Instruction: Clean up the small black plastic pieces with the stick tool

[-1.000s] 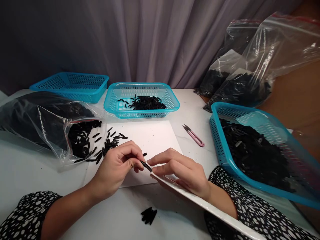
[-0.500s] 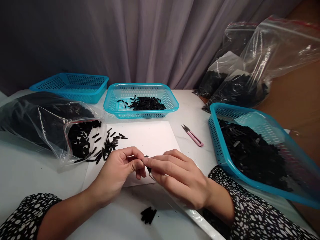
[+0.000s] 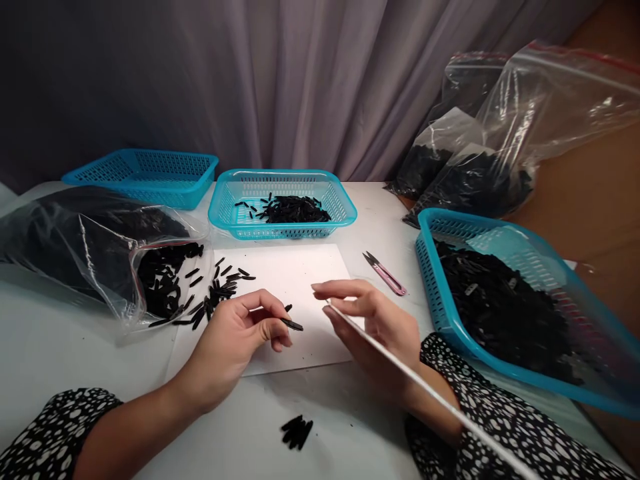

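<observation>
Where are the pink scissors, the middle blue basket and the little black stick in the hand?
pink scissors point(image 3: 391, 278): head view, on the pink handle.
middle blue basket point(image 3: 283, 231): head view, on its front wall.
little black stick point(image 3: 293, 325): head view, on its free tip.

Left hand point(image 3: 235, 333) pinches black strip point(image 3: 291, 325); right hand point(image 3: 373, 317) holds white strip point(image 3: 425, 387) over paper point(image 3: 295, 280).

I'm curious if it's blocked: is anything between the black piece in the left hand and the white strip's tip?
Nothing visible. The black piece, pinched in the left hand, and the white strip in the right hand are apart, with only bare white paper beneath the gap.
</observation>
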A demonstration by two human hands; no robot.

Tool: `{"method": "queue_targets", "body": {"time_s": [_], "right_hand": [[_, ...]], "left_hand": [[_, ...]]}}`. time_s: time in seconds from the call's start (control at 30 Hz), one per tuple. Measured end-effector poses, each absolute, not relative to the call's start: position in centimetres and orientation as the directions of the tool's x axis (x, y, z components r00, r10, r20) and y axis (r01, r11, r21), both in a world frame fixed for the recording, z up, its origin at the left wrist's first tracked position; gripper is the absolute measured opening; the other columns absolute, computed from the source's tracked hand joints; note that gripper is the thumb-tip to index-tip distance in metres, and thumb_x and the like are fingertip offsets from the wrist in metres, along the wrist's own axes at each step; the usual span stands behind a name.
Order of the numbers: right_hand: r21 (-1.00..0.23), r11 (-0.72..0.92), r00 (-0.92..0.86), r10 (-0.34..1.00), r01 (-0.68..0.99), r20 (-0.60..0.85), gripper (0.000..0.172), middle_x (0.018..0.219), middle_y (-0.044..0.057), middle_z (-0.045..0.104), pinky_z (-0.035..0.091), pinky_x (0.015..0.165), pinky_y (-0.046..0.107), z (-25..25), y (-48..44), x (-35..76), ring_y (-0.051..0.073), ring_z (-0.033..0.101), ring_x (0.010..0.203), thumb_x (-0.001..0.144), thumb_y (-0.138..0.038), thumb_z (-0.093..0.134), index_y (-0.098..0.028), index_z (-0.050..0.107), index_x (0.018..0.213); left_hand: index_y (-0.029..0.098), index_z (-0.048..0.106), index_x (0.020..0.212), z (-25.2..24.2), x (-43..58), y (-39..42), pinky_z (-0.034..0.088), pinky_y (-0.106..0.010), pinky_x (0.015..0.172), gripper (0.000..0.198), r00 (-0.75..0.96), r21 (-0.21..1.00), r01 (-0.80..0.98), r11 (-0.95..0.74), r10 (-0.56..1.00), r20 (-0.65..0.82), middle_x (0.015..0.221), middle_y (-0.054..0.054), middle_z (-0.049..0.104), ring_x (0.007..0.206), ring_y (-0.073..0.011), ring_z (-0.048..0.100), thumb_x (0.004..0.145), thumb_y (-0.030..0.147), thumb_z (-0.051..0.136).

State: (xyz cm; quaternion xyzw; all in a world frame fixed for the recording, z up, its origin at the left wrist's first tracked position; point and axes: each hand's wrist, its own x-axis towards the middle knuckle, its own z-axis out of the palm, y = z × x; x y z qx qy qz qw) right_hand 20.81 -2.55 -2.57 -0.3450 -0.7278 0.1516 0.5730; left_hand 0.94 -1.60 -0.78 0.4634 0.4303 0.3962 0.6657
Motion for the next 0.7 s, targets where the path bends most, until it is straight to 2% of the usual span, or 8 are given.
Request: {"method": "queue_targets", "body": {"time_s": [0.07,0.2,0.3,0.4,0.5,0.7], "right_hand": [[-0.741,0.616,-0.016,0.772,0.268,0.636,0.014,0.102,0.007,0.074,0.060,0.076,0.039,-3.0,-2.2,20.8,0.020,0.073,0.090,0.092,-0.011,0.062,-0.022,0.056,0.086],[-0.767,0.587,-0.013,0.796,0.260,0.605,0.009,0.089,0.005,0.070,0.058,0.069,0.034,-3.2,-2.0,20.7,0.019,0.070,0.082,0.090,-0.016,0.066,-0.021,0.059,0.086],[-0.702,0.673,-0.120,0.737,0.233,0.665,0.009,0.089,0.006,0.071,0.058,0.067,0.032,-3.2,-2.3,20.7,0.018,0.069,0.078,0.089,-0.012,0.066,-0.020,0.062,0.087],[-0.573,0.799,-0.233,0.601,0.182,0.765,0.005,0.097,0.010,0.074,0.058,0.065,0.028,-3.4,-2.6,20.5,0.017,0.071,0.082,0.092,-0.012,0.063,-0.017,0.064,0.090],[-0.483,0.855,-0.226,0.517,0.190,0.826,0.007,0.096,0.011,0.075,0.058,0.061,0.026,-3.8,-2.5,20.1,0.016,0.071,0.080,0.095,-0.014,0.061,-0.017,0.065,0.089],[-0.408,0.890,-0.242,0.450,0.204,0.860,0.015,0.089,0.008,0.077,0.058,0.060,0.026,-3.9,-1.9,19.9,0.015,0.071,0.073,0.099,-0.017,0.054,-0.018,0.064,0.088]], "left_hand": [[0.018,0.071,0.071,-0.8,0.8,-1.4,0.050,-0.021,0.059,0.010,0.288,0.977,-0.100,0.189,0.945,-0.153,0.065,0.002,0.066,0.059,-0.0101,0.062,0.078,0.021,0.077],[0.018,0.072,0.069,-0.5,0.9,-1.4,0.054,-0.021,0.059,0.008,0.224,0.995,-0.050,0.091,0.972,-0.078,0.069,0.002,0.063,0.059,-0.0105,0.065,0.076,0.016,0.076],[0.018,0.072,0.068,-0.2,1.0,-1.5,0.055,-0.021,0.059,0.010,0.189,0.999,-0.007,0.034,0.981,-0.032,0.071,0.002,0.062,0.059,-0.0104,0.065,0.075,0.011,0.073],[0.018,0.071,0.067,-0.1,1.0,-1.5,0.054,-0.019,0.057,0.014,0.189,0.999,0.038,-0.005,0.982,-0.003,0.071,0.002,0.061,0.059,-0.0096,0.064,0.076,0.008,0.069],[0.019,0.071,0.066,0.1,1.0,-1.5,0.052,-0.017,0.056,0.017,0.217,0.997,0.065,-0.028,0.976,0.013,0.070,0.003,0.060,0.059,-0.0084,0.063,0.077,0.007,0.067],[0.018,0.070,0.067,0.2,1.1,-1.4,0.052,-0.019,0.056,0.015,0.254,0.999,0.046,-0.009,0.967,-0.003,0.068,0.002,0.061,0.057,-0.0092,0.063,0.079,0.009,0.066]]}}
